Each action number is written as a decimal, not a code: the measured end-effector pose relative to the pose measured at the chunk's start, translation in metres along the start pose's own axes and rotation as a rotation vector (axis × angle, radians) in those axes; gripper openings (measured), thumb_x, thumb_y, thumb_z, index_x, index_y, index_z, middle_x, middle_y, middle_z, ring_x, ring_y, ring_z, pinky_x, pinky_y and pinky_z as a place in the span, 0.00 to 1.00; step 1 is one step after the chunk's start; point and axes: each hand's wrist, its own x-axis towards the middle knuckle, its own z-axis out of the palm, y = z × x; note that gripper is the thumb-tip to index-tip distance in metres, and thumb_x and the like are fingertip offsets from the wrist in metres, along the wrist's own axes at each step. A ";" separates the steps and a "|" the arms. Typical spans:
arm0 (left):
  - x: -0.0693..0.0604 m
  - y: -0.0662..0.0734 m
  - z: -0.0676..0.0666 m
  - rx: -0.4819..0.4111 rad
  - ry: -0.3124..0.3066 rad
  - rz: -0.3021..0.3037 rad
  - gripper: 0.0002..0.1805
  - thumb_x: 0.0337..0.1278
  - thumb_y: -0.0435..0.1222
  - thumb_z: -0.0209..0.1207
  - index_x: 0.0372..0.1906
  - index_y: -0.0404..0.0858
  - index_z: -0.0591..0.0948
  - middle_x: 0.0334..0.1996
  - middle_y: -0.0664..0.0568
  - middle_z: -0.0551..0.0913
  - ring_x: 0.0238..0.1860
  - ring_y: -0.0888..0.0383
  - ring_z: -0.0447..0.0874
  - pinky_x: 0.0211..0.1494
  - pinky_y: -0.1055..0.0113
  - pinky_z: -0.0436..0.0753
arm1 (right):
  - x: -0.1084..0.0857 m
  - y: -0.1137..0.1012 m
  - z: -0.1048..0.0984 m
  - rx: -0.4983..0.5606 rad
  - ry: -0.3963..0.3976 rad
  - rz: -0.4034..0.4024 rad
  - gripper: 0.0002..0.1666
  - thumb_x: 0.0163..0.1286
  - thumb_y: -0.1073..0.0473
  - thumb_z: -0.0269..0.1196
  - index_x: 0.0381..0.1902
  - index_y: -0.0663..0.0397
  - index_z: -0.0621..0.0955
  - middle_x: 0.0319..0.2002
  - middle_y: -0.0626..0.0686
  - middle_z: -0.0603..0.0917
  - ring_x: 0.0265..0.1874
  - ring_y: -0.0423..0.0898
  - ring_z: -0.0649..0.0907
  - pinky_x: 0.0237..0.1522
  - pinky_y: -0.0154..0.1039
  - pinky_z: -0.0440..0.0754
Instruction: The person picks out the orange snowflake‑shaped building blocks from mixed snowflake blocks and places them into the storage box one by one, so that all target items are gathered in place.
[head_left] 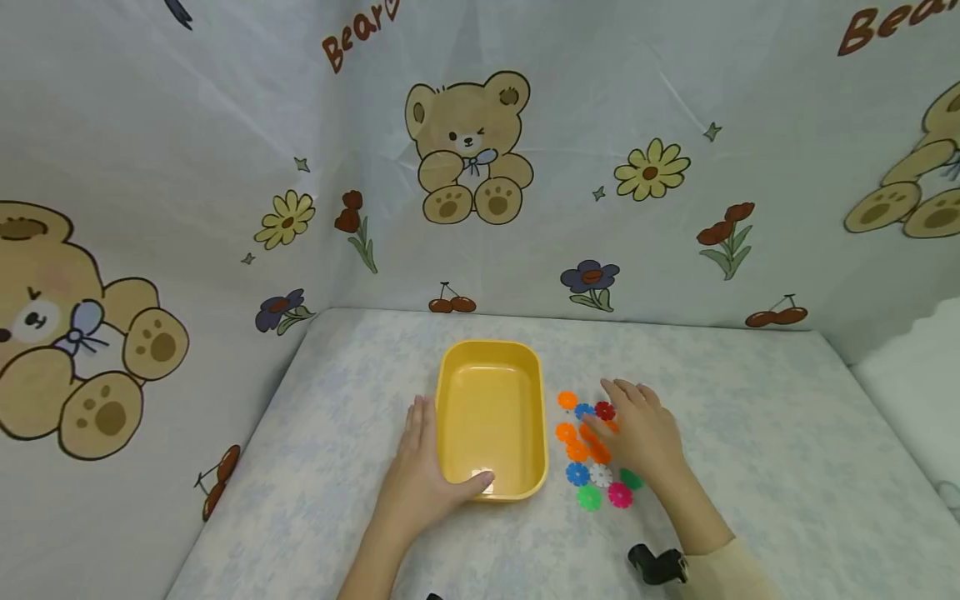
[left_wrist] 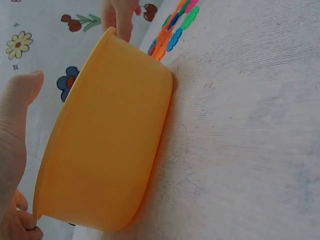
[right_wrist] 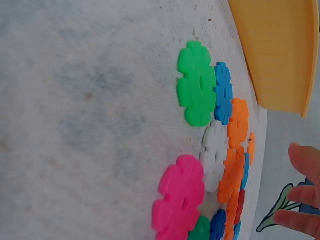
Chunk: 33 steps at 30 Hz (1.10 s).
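Note:
A yellow plastic tub (head_left: 491,417) stands on the table. My left hand (head_left: 426,482) rests against its left side, fingers fairly straight and thumb reaching over the near corner. In the left wrist view the thumb (left_wrist: 20,107) is above the rim, and the fingertips meet the tub's far end. To the tub's right lie several flower-shaped plastic discs, among them a pink disc (right_wrist: 181,197), a light green disc (right_wrist: 196,84) and a white disc (right_wrist: 214,155). Over the far part of this group hovers my right hand (head_left: 641,429), fingers spread and relaxed, partly hiding some orange discs (head_left: 577,450).
A pale mottled cloth covers the table (head_left: 765,417). Behind it hangs a white cloth backdrop (head_left: 570,108) printed with bears and flowers. A black device (head_left: 657,565) is at the right wrist, near the sleeve cuff.

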 end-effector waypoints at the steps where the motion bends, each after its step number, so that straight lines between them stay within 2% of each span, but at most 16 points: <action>1: -0.001 -0.001 0.001 -0.021 -0.004 -0.015 0.76 0.30 0.75 0.67 0.80 0.54 0.33 0.81 0.55 0.34 0.81 0.49 0.42 0.73 0.38 0.62 | 0.004 -0.001 0.002 0.001 -0.003 -0.016 0.40 0.65 0.42 0.67 0.69 0.58 0.72 0.64 0.66 0.74 0.63 0.71 0.71 0.55 0.69 0.74; 5: -0.005 -0.003 0.004 -0.069 -0.021 -0.038 0.81 0.21 0.75 0.70 0.80 0.52 0.35 0.81 0.52 0.39 0.79 0.45 0.49 0.71 0.39 0.65 | 0.021 -0.007 0.012 0.004 -0.032 -0.069 0.33 0.67 0.45 0.67 0.64 0.55 0.78 0.57 0.63 0.80 0.52 0.67 0.77 0.48 0.64 0.79; 12: -0.006 -0.012 0.011 -0.083 -0.012 0.016 0.85 0.10 0.78 0.69 0.79 0.58 0.31 0.81 0.53 0.42 0.79 0.46 0.51 0.71 0.41 0.66 | 0.038 -0.015 0.025 0.001 -0.053 -0.124 0.26 0.66 0.49 0.68 0.58 0.53 0.82 0.48 0.58 0.82 0.43 0.59 0.76 0.42 0.56 0.80; 19: -0.002 -0.020 0.019 -0.143 -0.002 0.043 0.84 0.13 0.78 0.69 0.78 0.61 0.30 0.81 0.54 0.40 0.79 0.47 0.50 0.73 0.41 0.65 | 0.044 -0.018 0.032 0.023 -0.048 -0.109 0.18 0.65 0.52 0.69 0.49 0.56 0.85 0.41 0.55 0.81 0.37 0.54 0.74 0.36 0.50 0.78; 27: 0.002 -0.018 0.021 -0.166 0.009 0.043 0.82 0.15 0.77 0.70 0.77 0.63 0.29 0.81 0.56 0.40 0.79 0.49 0.49 0.73 0.42 0.64 | 0.045 -0.016 0.032 0.124 -0.084 -0.081 0.15 0.65 0.55 0.70 0.46 0.55 0.80 0.31 0.50 0.80 0.33 0.50 0.74 0.33 0.44 0.77; 30: 0.005 -0.017 0.022 -0.168 0.013 0.045 0.83 0.15 0.77 0.70 0.78 0.62 0.30 0.81 0.56 0.40 0.79 0.49 0.49 0.73 0.42 0.64 | 0.044 -0.013 0.032 0.148 -0.101 -0.086 0.16 0.65 0.55 0.69 0.47 0.55 0.81 0.33 0.50 0.82 0.32 0.48 0.76 0.35 0.44 0.80; 33: 0.006 -0.016 0.023 -0.168 0.014 0.050 0.83 0.15 0.77 0.70 0.79 0.58 0.31 0.81 0.56 0.40 0.79 0.50 0.48 0.74 0.43 0.63 | 0.044 -0.010 0.032 0.167 -0.114 -0.097 0.18 0.65 0.54 0.70 0.49 0.57 0.83 0.36 0.51 0.84 0.33 0.47 0.79 0.43 0.49 0.82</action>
